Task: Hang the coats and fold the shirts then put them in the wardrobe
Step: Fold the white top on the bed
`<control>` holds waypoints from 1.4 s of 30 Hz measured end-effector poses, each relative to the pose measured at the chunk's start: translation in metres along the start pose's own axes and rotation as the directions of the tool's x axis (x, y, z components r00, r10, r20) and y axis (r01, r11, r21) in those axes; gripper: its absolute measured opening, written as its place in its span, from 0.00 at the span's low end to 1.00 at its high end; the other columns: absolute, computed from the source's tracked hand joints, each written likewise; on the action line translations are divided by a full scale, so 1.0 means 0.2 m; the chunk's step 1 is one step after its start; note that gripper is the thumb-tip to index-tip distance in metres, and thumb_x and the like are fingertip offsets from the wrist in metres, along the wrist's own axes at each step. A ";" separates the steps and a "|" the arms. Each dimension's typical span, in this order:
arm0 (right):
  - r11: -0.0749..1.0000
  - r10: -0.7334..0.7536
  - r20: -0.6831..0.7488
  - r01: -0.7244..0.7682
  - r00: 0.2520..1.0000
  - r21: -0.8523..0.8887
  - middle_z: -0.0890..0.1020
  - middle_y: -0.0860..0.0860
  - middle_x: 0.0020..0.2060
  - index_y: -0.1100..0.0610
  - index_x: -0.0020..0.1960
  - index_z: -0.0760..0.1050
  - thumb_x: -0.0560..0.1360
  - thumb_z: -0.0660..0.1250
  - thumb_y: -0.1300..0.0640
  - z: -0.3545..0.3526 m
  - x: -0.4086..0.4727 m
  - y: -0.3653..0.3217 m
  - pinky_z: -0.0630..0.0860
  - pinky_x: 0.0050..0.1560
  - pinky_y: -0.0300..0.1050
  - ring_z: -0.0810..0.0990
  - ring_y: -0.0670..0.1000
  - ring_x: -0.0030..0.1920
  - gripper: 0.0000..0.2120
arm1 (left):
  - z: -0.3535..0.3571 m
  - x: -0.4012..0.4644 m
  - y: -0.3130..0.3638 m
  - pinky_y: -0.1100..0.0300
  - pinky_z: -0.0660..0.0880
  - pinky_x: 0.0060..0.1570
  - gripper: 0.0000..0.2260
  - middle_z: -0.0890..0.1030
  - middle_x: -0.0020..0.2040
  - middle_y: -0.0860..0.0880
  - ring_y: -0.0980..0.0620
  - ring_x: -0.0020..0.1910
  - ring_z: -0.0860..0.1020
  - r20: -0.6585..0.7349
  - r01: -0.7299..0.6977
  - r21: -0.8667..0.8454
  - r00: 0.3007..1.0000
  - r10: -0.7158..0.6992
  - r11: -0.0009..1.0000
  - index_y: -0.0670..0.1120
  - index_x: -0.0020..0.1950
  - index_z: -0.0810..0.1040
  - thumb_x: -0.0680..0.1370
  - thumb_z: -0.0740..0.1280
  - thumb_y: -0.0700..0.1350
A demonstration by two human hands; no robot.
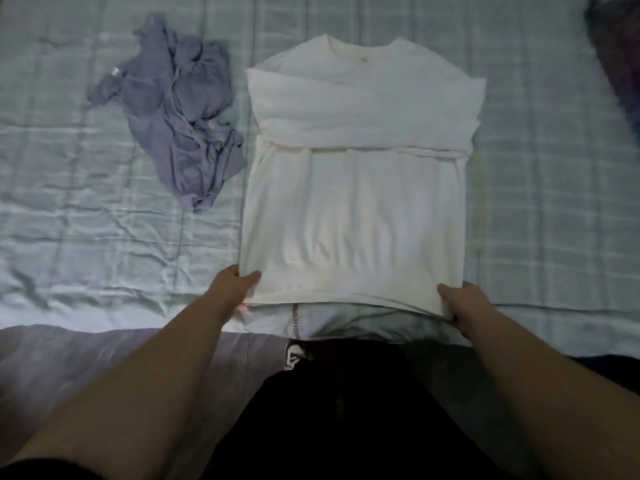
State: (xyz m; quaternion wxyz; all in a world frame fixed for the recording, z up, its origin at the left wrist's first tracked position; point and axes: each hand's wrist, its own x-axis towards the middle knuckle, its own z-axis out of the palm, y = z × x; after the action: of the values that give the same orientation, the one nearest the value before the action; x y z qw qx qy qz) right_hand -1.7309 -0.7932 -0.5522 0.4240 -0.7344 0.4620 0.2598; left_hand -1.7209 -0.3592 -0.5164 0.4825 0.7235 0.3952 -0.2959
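From the head camera, I take the white shirt [353, 188] as my landmark: it lies flat on the bed [540, 216] with its collar at the far end and its sleeves already folded in across the chest, so I judge the step in hand is the fold of the hem up toward the collar. To the far left of the white shirt sits a crumpled purple shirt [180, 116], just beside its left edge and not yet folded. At the shirt's far right, at the frame edge, something dark lies on the bed, too blurred to name. The main risk I see is uneven lifting: if one corner rises ahead of the other, the fold will skew and the tucked sleeves may slip out of place. The near hem also overhangs the edge of the bed a little, so a loose pinch could let the cloth slide toward the floor. My left hand [230, 289] is at the shirt's near left corner, thumb on top and fingers under, pinching the hem. My right hand [465, 303] mirrors it at the near right corner, thumb on top, pinching the hem the same way. Both forearms reach straight forward from below the shirt, roughly parallel, wrists low over the bed's near edge.
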 end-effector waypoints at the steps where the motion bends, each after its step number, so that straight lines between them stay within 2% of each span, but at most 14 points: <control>1: 1.000 -0.006 0.001 0.006 1.000 0.021 0.80 0.61 0.56 0.61 0.62 0.74 0.66 0.70 0.45 -0.03 -0.04 -0.01 0.78 0.57 0.65 0.80 0.63 0.55 0.30 | -0.02 -0.02 -0.01 0.53 0.79 0.38 0.15 0.80 0.54 0.40 0.41 0.48 0.80 0.031 0.021 -0.074 0.999 -0.019 0.997 0.38 0.63 0.75 0.79 0.68 0.44; 3: 0.995 -0.025 -0.005 0.025 1.000 0.091 0.79 0.62 0.57 0.61 0.64 0.74 0.71 0.71 0.51 -0.09 -0.16 -0.06 0.79 0.55 0.65 0.79 0.64 0.56 0.25 | -0.06 -0.08 -0.03 0.54 0.81 0.33 0.10 0.80 0.54 0.39 0.40 0.47 0.81 0.084 0.057 -0.191 0.996 -0.042 0.980 0.39 0.58 0.75 0.80 0.68 0.41; 6: 0.976 -0.049 -0.005 0.049 0.999 0.210 0.79 0.63 0.54 0.64 0.61 0.75 0.77 0.69 0.61 -0.19 -0.27 -0.06 0.81 0.38 0.49 0.79 0.60 0.50 0.14 | -0.11 -0.16 -0.10 0.49 0.83 0.42 0.06 0.78 0.59 0.36 0.37 0.54 0.80 0.136 0.126 -0.306 0.987 -0.088 0.944 0.39 0.54 0.76 0.79 0.68 0.40; 8: 0.956 -0.048 0.010 0.043 0.999 0.291 0.79 0.62 0.51 0.64 0.58 0.75 0.77 0.69 0.62 -0.25 -0.35 -0.03 0.80 0.29 0.43 0.79 0.59 0.46 0.11 | -0.13 -0.24 -0.13 0.51 0.83 0.39 0.11 0.77 0.59 0.35 0.38 0.52 0.80 0.174 0.153 -0.323 0.980 -0.101 0.934 0.37 0.59 0.75 0.79 0.67 0.40; 10: 0.932 -0.022 0.035 0.007 0.999 0.363 0.80 0.60 0.46 0.66 0.60 0.74 0.77 0.69 0.63 -0.31 -0.44 0.02 0.79 0.25 0.41 0.79 0.56 0.41 0.13 | -0.17 -0.34 -0.14 0.56 0.81 0.33 0.16 0.80 0.53 0.36 0.41 0.43 0.80 0.218 0.155 -0.303 0.972 -0.090 0.940 0.34 0.65 0.72 0.80 0.66 0.40; 13: 0.898 0.020 0.065 -0.046 0.998 0.437 0.79 0.58 0.42 0.69 0.65 0.71 0.79 0.65 0.64 -0.38 -0.60 0.11 0.77 0.24 0.40 0.78 0.56 0.40 0.17 | -0.23 -0.51 -0.17 0.61 0.77 0.28 0.15 0.82 0.42 0.43 0.49 0.33 0.81 0.295 0.130 -0.310 0.955 -0.034 0.942 0.32 0.66 0.71 0.82 0.62 0.39; 15: 0.869 0.028 0.107 -0.077 0.994 0.489 0.79 0.58 0.44 0.67 0.69 0.68 0.81 0.61 0.65 -0.41 -0.72 0.16 0.77 0.23 0.40 0.77 0.55 0.41 0.17 | -0.27 -0.61 -0.19 0.62 0.78 0.31 0.13 0.85 0.40 0.46 0.52 0.34 0.83 0.369 0.126 -0.355 0.929 0.015 0.926 0.35 0.66 0.71 0.83 0.59 0.38; 20: 0.808 -0.025 0.199 -0.098 0.980 0.580 0.77 0.57 0.46 0.62 0.69 0.67 0.83 0.55 0.67 -0.49 -0.98 0.13 0.79 0.25 0.41 0.76 0.54 0.43 0.15 | -0.42 -0.76 -0.18 0.60 0.81 0.41 0.15 0.83 0.54 0.39 0.49 0.44 0.84 0.458 0.145 -0.424 0.886 0.074 0.894 0.33 0.67 0.71 0.82 0.60 0.38; 24: 0.740 -0.138 0.162 -0.007 0.977 0.673 0.72 0.59 0.61 0.56 0.74 0.65 0.81 0.57 0.69 -0.57 -1.03 -0.05 0.80 0.30 0.41 0.77 0.55 0.47 0.23 | -0.48 -0.81 -0.04 0.60 0.82 0.40 0.18 0.84 0.51 0.43 0.50 0.44 0.84 0.389 0.103 -0.500 0.914 0.116 0.860 0.35 0.69 0.70 0.80 0.62 0.36; 27: 0.714 -0.194 0.160 0.027 0.968 0.699 0.77 0.56 0.53 0.55 0.60 0.77 0.80 0.58 0.67 -0.63 -1.04 -0.26 0.78 0.30 0.38 0.77 0.52 0.44 0.14 | -0.51 -0.79 0.16 0.57 0.82 0.48 0.24 0.79 0.62 0.48 0.48 0.54 0.81 0.272 0.005 -0.580 0.944 0.188 0.815 0.50 0.73 0.69 0.78 0.65 0.35; 29: 0.680 -0.199 0.143 0.032 0.970 0.732 0.78 0.57 0.45 0.57 0.50 0.78 0.80 0.58 0.66 -0.66 -1.01 -0.42 0.76 0.27 0.36 0.80 0.51 0.37 0.10 | -0.51 -0.79 0.34 0.58 0.81 0.44 0.17 0.79 0.59 0.47 0.49 0.54 0.80 0.237 -0.046 -0.582 0.946 0.223 0.812 0.49 0.66 0.75 0.80 0.64 0.35; 33: 0.531 -0.174 0.143 -0.029 0.974 0.847 0.83 0.56 0.34 0.62 0.46 0.75 0.79 0.60 0.65 -0.69 -0.86 -0.78 0.78 0.28 0.37 0.83 0.48 0.30 0.06 | -0.46 -0.68 0.71 0.57 0.82 0.41 0.05 0.81 0.51 0.41 0.47 0.49 0.83 0.179 -0.065 -0.670 0.953 0.246 0.740 0.41 0.50 0.77 0.81 0.62 0.37; 38: 0.443 -0.185 0.186 -0.087 0.965 0.892 0.84 0.54 0.32 0.62 0.43 0.77 0.78 0.64 0.64 -0.65 -0.54 -1.23 0.81 0.34 0.39 0.85 0.49 0.34 0.06 | -0.38 -0.39 1.16 0.51 0.83 0.44 0.15 0.83 0.51 0.34 0.42 0.48 0.85 0.188 0.041 -0.811 0.963 0.194 0.583 0.38 0.47 0.81 0.83 0.58 0.44; 42: 0.397 -0.139 0.219 -0.148 0.966 0.906 0.84 0.55 0.33 0.62 0.42 0.76 0.72 0.66 0.66 -0.52 -0.17 -1.50 0.82 0.34 0.41 0.85 0.50 0.34 0.01 | -0.25 -0.02 1.40 0.48 0.83 0.46 0.11 0.82 0.54 0.33 0.40 0.52 0.84 0.179 0.083 -0.860 0.973 0.145 0.503 0.37 0.52 0.76 0.82 0.59 0.43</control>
State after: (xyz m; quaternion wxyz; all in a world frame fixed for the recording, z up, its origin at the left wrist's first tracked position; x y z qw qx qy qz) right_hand -1.4768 -0.8026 -0.3592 0.8128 -0.3381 0.4707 0.0581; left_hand -1.4802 -0.3766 -0.3646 0.8255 0.3547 0.4188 -0.1315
